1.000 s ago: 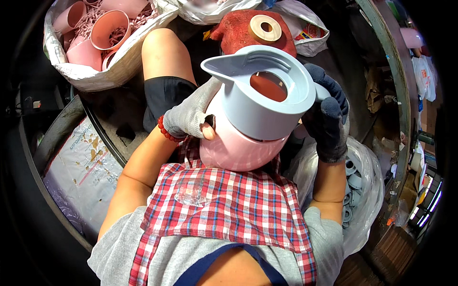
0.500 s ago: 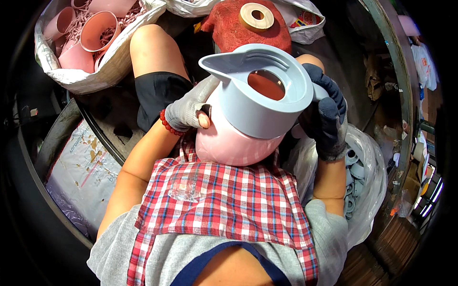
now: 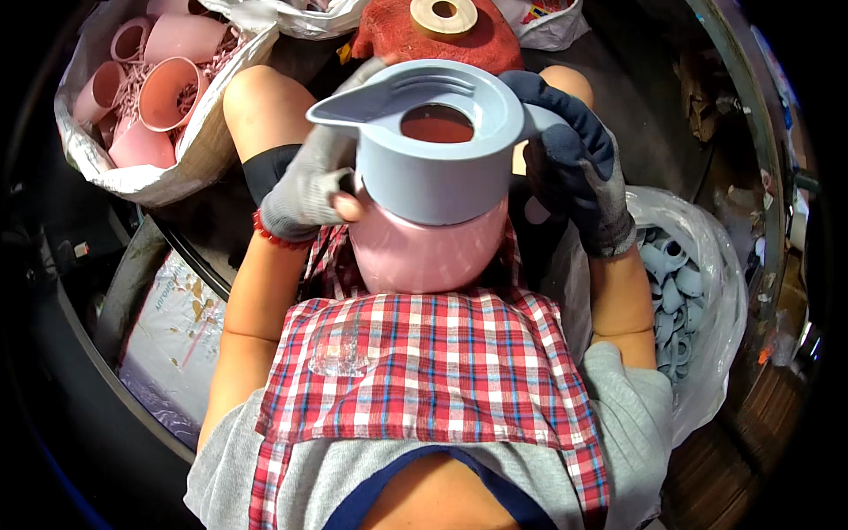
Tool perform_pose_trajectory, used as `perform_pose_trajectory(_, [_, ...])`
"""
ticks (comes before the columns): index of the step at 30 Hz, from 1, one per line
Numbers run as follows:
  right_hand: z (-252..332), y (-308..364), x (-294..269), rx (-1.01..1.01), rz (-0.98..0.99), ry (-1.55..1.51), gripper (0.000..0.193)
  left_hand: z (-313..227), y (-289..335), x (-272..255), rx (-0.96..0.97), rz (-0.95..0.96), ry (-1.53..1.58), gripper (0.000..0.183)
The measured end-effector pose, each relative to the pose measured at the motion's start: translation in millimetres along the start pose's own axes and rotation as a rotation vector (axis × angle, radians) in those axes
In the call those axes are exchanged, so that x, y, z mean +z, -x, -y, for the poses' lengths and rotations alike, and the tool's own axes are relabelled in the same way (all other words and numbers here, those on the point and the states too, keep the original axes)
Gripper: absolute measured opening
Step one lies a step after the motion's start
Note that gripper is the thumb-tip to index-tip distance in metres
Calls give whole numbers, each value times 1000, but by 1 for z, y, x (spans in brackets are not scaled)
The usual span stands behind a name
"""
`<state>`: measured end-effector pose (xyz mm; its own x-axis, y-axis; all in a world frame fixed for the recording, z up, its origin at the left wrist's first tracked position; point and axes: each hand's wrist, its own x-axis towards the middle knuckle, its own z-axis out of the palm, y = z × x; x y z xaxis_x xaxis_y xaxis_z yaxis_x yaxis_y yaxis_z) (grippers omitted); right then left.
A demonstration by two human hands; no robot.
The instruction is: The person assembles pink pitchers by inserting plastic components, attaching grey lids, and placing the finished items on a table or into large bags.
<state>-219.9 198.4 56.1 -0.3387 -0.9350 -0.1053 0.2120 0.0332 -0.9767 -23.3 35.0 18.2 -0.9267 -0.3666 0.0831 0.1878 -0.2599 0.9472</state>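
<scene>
A jug (image 3: 428,247) with a glossy pink body and a grey-blue collar (image 3: 433,181) is held over my lap. Its pointed spout faces left, and the round opening on top shows a reddish inside. My left hand (image 3: 309,190), in a grey glove with a bare thumb tip, grips the jug's left side below the spout; some of its fingers are hidden behind. On the right, my right hand (image 3: 579,168), in a navy and grey glove, is closed around the handle (image 3: 539,121).
White sack (image 3: 199,168) at far left holds pink cups (image 3: 172,93) and shredded paper. Ahead, a cream ring (image 3: 443,18) lies on a red cloth-covered object (image 3: 384,35). A clear plastic bag (image 3: 720,327) at right holds several grey-blue parts (image 3: 676,305).
The jug has shifted left in view and turned a little, now standing more level. Both hands have moved with it and keep hold. The surroundings have also shifted slightly in the picture.
</scene>
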Motion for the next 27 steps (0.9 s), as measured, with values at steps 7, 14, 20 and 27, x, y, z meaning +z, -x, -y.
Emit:
perform_pose_trajectory(7, [-7, 5, 1, 4, 48, -173, 45, -4, -2, 13, -16, -89, -50, 117])
perform_pose_trajectory(14, [-26, 3, -1, -2, 64, -255, 39, 0, -5, 12, -35, -84, -123, 116])
perform_pose_trajectory(20, [-13, -1, -11, 90, 149, -156, 42, -9, -5, 10, -40, -72, -139, 119])
perform_pose_trajectory(27, [-9, -75, -43, -208, 150, 14, 43, -13, 13, -2, 143, -234, -81, 121])
